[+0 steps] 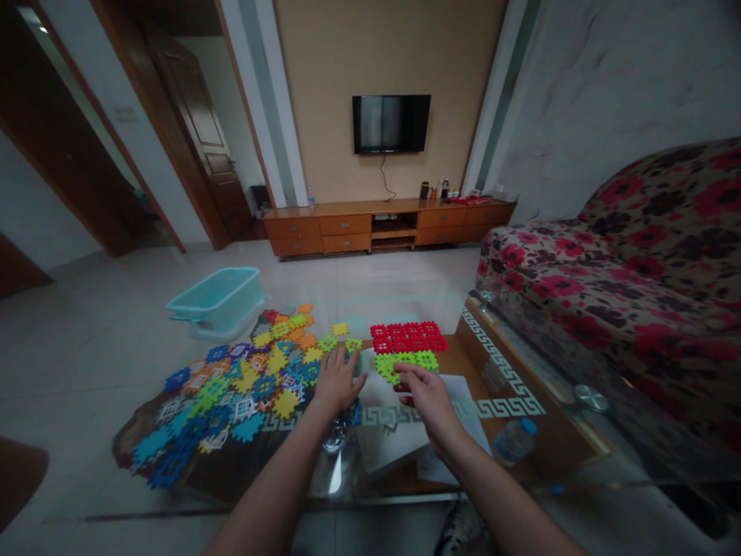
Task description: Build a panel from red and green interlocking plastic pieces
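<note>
A heap of colourful interlocking plastic tiles [243, 382] lies on the left half of a glass coffee table [521, 363]. A joined block of red tiles [408, 337] sits further back, with a row of joined green tiles [405, 363] just in front of it. My left hand [339, 382] lies flat on the glass at the heap's right edge, fingers stretched toward a loose green tile [353, 344]. My right hand [425, 394] pinches the near edge of the green row, fingers curled.
A teal plastic tub [217, 300] stands on the floor behind the table. A water bottle [512, 440] and white papers [399, 440] lie under the glass. A flowered sofa [637, 255] fills the right. A TV cabinet [387, 224] lines the far wall.
</note>
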Demonstrator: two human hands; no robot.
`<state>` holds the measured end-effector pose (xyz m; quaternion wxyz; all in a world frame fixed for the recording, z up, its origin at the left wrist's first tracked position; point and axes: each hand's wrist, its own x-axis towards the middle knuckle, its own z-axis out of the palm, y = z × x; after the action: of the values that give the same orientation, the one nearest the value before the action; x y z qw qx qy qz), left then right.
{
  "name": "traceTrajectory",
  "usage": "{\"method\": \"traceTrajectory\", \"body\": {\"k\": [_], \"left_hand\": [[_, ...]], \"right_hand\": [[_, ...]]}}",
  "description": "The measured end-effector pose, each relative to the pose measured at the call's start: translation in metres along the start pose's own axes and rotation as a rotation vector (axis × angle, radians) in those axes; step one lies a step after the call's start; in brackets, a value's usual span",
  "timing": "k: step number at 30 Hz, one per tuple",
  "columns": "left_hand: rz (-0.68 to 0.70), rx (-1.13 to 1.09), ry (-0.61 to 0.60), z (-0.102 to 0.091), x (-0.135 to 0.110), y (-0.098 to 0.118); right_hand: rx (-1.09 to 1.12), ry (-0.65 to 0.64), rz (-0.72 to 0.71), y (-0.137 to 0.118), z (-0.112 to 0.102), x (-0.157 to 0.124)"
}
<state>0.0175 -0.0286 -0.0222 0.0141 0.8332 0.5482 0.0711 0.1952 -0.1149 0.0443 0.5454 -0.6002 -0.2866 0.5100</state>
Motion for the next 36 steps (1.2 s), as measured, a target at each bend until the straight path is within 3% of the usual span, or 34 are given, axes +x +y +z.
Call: {"method": "traceTrajectory", "body": {"k": [4,11,22,29,36], "left_hand": [[0.049,-0.011,-0.067,0.008,0.001,-0.005],[0.005,-0.03,0.03,0.008,0.001,-0.007],[-0.03,-0.102,-0.028,0.008,0.002,-0.013],[-0.033,-0.09,-0.008,-0.002,0.001,-0.008],[0.014,-0.097,0.086,-0.032,-0.011,0.002]], "right_hand": [[-0.001,0.008,-0.005,0.0,0.001,-0.001],[-0.003,0.012,-0.005,0.001,0.001,0.001],[-0.012,0.003,-0.019,0.006,0.001,0.003],[-0.02,-0.002,-0.023,0.01,0.0,0.007],[0.044,-0.014,-0.1,0.011,0.002,0.012]]}}
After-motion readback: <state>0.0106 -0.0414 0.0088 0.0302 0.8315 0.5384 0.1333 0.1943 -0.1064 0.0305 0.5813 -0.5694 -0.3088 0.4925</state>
